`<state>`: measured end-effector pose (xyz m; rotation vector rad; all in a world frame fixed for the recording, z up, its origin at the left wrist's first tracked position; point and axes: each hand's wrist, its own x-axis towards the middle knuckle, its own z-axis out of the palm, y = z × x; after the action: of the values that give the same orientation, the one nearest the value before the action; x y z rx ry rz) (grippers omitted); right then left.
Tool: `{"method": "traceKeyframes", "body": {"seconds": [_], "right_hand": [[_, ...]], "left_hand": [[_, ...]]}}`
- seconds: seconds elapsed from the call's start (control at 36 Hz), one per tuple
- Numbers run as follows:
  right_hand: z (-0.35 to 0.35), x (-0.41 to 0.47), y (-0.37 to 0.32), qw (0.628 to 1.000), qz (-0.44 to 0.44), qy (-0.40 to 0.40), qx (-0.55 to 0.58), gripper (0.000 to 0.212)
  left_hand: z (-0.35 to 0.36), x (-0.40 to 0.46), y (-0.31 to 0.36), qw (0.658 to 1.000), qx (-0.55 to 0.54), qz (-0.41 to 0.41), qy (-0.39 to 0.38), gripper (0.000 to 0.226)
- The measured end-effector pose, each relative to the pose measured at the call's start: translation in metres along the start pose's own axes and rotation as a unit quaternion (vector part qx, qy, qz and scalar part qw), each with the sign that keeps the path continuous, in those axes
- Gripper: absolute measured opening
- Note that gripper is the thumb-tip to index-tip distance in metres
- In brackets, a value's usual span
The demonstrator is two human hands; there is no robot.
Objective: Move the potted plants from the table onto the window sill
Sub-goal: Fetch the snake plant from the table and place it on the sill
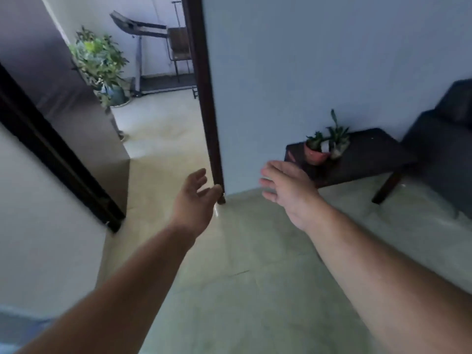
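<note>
Two small potted plants stand close together on a low dark table (370, 152) against the wall at the right. One is in a pink pot (315, 154); the other (337, 141), just to its right, has taller green leaves and a pale pot. My left hand (195, 198) and my right hand (287, 190) are stretched out in front of me over the floor, both empty with fingers apart. My right hand is a short way left of the table and touches nothing. No window sill is in view.
A dark door frame (207, 98) divides the view; beyond it are a large leafy plant (98, 60) in a green pot, a treadmill (153, 52) and a chair (180, 47). A dark sofa (444, 139) stands right of the table. Another dark frame (51, 154) runs at left.
</note>
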<state>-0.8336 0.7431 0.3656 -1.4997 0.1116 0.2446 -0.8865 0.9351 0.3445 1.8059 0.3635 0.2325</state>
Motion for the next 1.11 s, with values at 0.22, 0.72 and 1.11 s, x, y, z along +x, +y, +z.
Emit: {"method": "traceKeyframes", "body": {"seconds": [0.22, 0.72, 1.11], "right_hand": [[-0.195, 0.022, -0.025, 0.994, -0.002, 0.103, 0.027, 0.042], [-0.398, 0.134, -0.031, 0.972, 0.031, 0.231, 0.008, 0.038], [-0.485, 0.258, -0.063, 0.968, 0.052, 0.241, -0.035, 0.037]], "left_hand": [[0.19, 0.004, 0.048, 0.994, -0.009, 0.013, -0.105, 0.057], [0.434, 0.106, 0.094, 0.977, 0.003, -0.023, -0.213, 0.051], [0.553, 0.22, 0.118, 0.968, -0.006, -0.063, -0.242, 0.057]]}}
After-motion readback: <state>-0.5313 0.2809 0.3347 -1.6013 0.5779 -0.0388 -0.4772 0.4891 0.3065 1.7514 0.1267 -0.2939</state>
